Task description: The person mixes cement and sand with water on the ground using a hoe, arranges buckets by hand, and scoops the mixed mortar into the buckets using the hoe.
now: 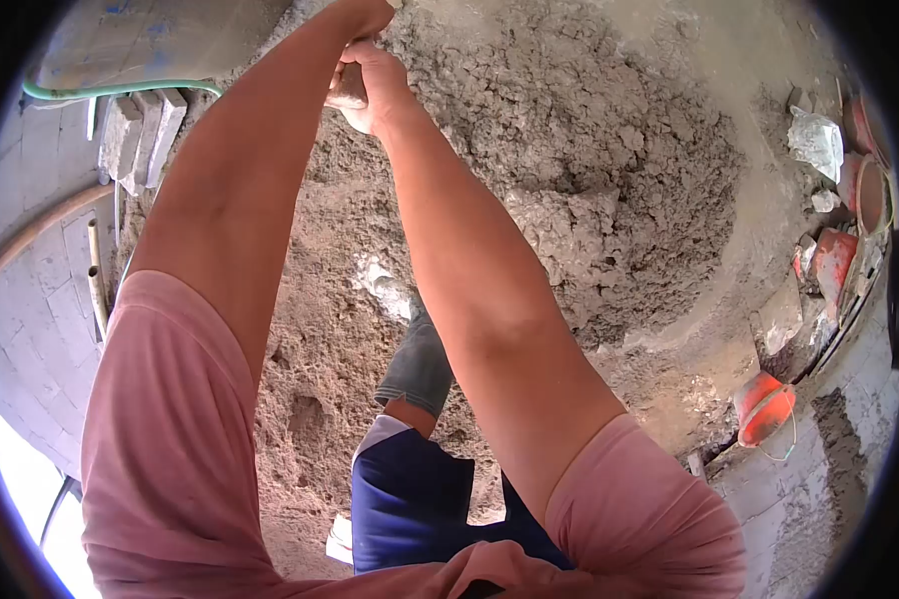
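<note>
Both arms reach forward to the top of the view. My right hand [378,85] is closed around a brownish object [349,88]; what it is cannot be made out. Just above it, my left hand [372,14] is bent at the wrist by the top edge, its fingers mostly hidden. Beyond and right of the hands lies a broad heap of wet, lumpy grey mix [609,190]. Rough brown sandy material [320,329] spreads below the hands, around a mud-covered foot [385,285].
Orange buckets [766,409] and a crumpled clear plastic bag [815,143] line the right side. At the left are stacked slabs [142,138], a green hose [120,90], a curved brown pipe [45,232] and a block wall [45,329].
</note>
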Motion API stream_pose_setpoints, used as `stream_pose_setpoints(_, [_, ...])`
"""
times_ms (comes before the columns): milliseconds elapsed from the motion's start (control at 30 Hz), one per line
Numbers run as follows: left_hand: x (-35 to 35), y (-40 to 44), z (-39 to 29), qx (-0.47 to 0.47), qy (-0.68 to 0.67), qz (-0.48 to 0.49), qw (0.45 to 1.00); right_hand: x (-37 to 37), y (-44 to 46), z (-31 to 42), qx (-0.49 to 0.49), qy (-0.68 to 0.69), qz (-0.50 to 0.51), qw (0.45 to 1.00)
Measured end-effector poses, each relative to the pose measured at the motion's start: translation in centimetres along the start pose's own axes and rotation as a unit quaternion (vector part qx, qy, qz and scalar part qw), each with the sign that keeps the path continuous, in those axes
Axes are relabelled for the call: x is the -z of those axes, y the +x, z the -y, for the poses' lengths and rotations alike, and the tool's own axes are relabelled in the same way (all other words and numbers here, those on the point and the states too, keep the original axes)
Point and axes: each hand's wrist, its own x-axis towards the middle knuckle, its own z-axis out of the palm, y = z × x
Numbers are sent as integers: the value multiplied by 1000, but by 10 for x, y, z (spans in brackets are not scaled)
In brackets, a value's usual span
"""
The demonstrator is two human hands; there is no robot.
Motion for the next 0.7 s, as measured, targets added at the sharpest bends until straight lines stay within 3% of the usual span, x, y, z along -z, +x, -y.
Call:
stream_pose_setpoints(33, [19, -34, -29, 66, -218, 45, 973, -8, 4, -1, 5, -20, -55, 998])
stream_pose_setpoints(67, [3, -39, -57, 150, -172, 78, 971, -15, 3, -7, 0, -42, -110, 993])
stream_pose_setpoints(100, [-13, -39, -70, 232, -129, 100, 959, 8, -18, -14, -14, -70, -70, 995])
stream_pose_setpoints(200, [-80, -77, -149, 246, -224, 87, 939, 56, -114, -8, -98, -108, -118, 982])
stream_pose_setpoints(233, [-54, -110, -194, 280, -360, 129, 880, 54, -157, -2, -113, -99, -153, 977])
stream_pose_setpoints(333, [-43, -155, -291, 291, -471, 161, 817, 31, -263, 27, -156, -164, -230, 947])
stream_pose_setpoints(367, [-31, -171, -322, 328, -531, 172, 762, 20, -300, 38, -170, -191, -264, 930])
stream_pose_setpoints(433, [-21, -212, -373, 231, -606, 149, 747, -18, -372, 61, -190, -205, -292, 914])
stream_pose_setpoints(467, [-3, -237, -406, 295, -743, 110, 591, -30, -413, 68, -200, -217, -293, 909])
stream_pose_setpoints(533, [0, -268, -460, 240, -901, 36, 360, -45, -509, 83, -226, -338, -289, 867])
stream_pose_setpoints(600, [-13, -267, -504, 235, -953, 79, 172, -31, -610, 94, -256, -444, -315, 798])
stream_pose_setpoints(633, [-22, -279, -544, 224, -955, 92, 170, -25, -642, 120, -326, -462, -343, 750])
stream_pose_setpoints(700, [-30, -290, -562, 204, -956, 84, 195, 3, -660, 121, -303, -596, -294, 683])
